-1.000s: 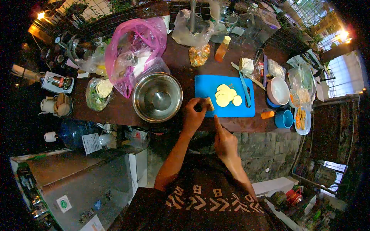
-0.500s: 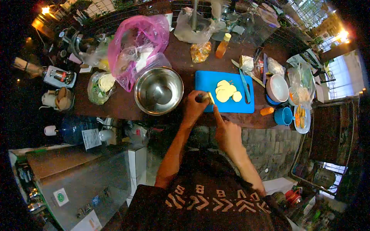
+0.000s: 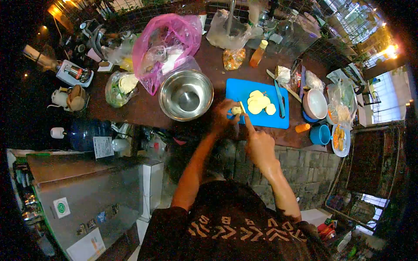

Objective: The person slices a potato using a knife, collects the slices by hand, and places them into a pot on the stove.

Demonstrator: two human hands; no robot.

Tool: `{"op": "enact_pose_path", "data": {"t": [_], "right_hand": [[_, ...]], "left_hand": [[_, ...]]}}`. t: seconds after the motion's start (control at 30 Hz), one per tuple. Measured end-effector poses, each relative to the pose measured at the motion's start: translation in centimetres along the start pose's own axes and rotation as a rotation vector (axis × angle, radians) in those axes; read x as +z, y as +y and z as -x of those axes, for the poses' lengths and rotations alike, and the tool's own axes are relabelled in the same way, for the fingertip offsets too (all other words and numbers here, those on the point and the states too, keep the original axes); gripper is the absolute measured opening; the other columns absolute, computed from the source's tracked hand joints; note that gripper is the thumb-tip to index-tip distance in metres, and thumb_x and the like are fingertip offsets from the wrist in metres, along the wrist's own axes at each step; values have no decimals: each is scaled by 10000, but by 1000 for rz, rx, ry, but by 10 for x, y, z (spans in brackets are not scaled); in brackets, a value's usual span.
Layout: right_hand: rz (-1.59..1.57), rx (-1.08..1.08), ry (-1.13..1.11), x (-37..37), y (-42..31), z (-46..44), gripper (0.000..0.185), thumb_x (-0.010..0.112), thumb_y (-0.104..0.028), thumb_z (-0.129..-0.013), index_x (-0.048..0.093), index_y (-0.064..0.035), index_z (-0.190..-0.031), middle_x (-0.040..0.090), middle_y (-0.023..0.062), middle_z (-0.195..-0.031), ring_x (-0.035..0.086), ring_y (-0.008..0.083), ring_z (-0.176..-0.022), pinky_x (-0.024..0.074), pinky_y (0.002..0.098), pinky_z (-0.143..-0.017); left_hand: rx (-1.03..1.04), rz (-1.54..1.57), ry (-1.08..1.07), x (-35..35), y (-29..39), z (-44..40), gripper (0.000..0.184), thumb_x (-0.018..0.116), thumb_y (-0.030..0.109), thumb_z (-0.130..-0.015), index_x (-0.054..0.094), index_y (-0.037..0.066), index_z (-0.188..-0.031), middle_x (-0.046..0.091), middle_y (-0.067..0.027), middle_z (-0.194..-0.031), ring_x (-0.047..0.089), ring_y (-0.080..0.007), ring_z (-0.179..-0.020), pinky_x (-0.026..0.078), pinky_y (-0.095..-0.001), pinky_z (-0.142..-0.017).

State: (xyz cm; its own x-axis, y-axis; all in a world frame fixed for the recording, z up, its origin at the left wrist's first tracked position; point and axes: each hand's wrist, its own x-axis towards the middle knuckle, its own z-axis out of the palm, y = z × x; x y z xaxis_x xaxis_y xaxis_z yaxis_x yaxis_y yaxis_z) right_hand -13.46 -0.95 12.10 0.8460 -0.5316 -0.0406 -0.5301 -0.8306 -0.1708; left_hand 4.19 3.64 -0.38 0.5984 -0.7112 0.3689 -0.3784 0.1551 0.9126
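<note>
Stone-like paving (image 3: 300,176) shows below the near edge of a dark brown wooden table (image 3: 212,61) in a dim room. Close to that edge, right of its middle, lies a flat blue rectangular cutting board (image 3: 261,122). A small pale yellow chunk (image 3: 236,110) is at the board's left edge, the left hand's (image 3: 224,115) blurred fingertips clamped on it. The right hand (image 3: 260,147) points its straight index finger at the chunk, its other fingers curled together; whether they grip anything, I cannot tell. Overlapping round pale yellow slices (image 3: 256,104) lie mid-board, and a teal knife (image 3: 279,95) lies along the board's right edge.

Left of the board stands a round shiny steel bowl (image 3: 188,99), with a translucent pink plastic bag (image 3: 150,41) behind it, toward the table's far edge. Beyond the board are a clear bag of orange food (image 3: 233,60) and a yellow-capped bottle (image 3: 257,55). To the right are a short orange cylindrical piece (image 3: 302,128), a pale pink round bowl (image 3: 315,105), a blue cup (image 3: 321,135) and, at the table's near right corner, a white oval plate (image 3: 346,147) of orange sticks (image 3: 338,137).
</note>
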Motion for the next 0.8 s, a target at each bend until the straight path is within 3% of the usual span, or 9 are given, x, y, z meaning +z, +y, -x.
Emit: {"op": "enact_pose_path", "data": {"t": [0.07, 0.2, 0.3, 0.37, 0.57, 0.67, 0.77, 0.8], "right_hand": [[-26, -9, 22, -4, -3, 2, 811, 620, -21, -784, 376, -189, -1539, 657, 219, -691, 658, 415, -625, 533, 542, -579], [6, 30, -88, -12, -5, 0, 821, 623, -6, -779, 374, -189, -1540, 651, 224, -693, 657, 419, -638, 530, 550, -589], [5, 29, -103, -20, -5, -1, 825, 629, -3, -776, 376, -187, -1539, 654, 224, -705, 653, 425, -644, 533, 550, -600], [3, 30, -107, -21, -5, -2, 824, 632, -4, -775, 379, -185, -1538, 655, 224, -711, 651, 427, -646, 536, 548, -608], [28, -27, -27, -16, -1, -7, 820, 644, -8, -772, 392, -184, -1532, 661, 215, -722, 658, 426, -674, 550, 541, -649], [42, -40, -31, -21, -1, -10, 829, 658, -17, -767, 390, -179, -1535, 670, 214, -747, 670, 415, -721, 555, 537, -673], [71, -15, -182, -32, 0, -16, 839, 669, -31, -765, 387, -189, -1539, 677, 225, -767, 676, 410, -738, 558, 535, -682], [71, -49, -173, -34, 1, -17, 765, 613, -58, -820, 383, -172, -1540, 684, 225, -768, 683, 407, -706, 560, 537, -640]], "left_hand": [[275, -272, 65, -1, -5, -2, 432, 767, 172, -687, 693, 68, -1099, 655, -150, -1087, 661, -329, -962, 611, -394, -678], [220, -186, 7, 4, -30, -10, 428, 768, 191, -674, 697, 80, -1081, 660, -147, -1079, 655, -335, -955, 606, -403, -701], [450, -304, 5, 2, -31, -13, 424, 772, 193, -665, 694, 86, -1067, 666, -136, -1068, 651, -319, -952, 598, -409, -710], [144, -160, -27, 2, -18, -6, 417, 772, 187, -662, 688, 85, -1058, 664, -133, -1052, 646, -322, -954, 577, -408, -732], [331, -264, 3, -6, -3, -11, 423, 773, 152, -660, 677, 76, -1066, 655, -125, -1029, 630, -320, -943, 556, -387, -698], [251, -180, -3, -7, 5, -8, 417, 762, 130, -665, 672, 66, -1067, 646, -119, -1031, 624, -319, -929, 555, -391, -682], [209, -168, -36, -9, 12, -7, 422, 777, 110, -662, 668, 54, -1066, 637, -120, -1035, 619, -324, -924, 546, -405, -684], [207, -167, -36, -10, 14, -8, 422, 777, 110, -662, 668, 54, -1066, 637, -120, -1035, 619, -324, -924, 546, -405, -684]]}}
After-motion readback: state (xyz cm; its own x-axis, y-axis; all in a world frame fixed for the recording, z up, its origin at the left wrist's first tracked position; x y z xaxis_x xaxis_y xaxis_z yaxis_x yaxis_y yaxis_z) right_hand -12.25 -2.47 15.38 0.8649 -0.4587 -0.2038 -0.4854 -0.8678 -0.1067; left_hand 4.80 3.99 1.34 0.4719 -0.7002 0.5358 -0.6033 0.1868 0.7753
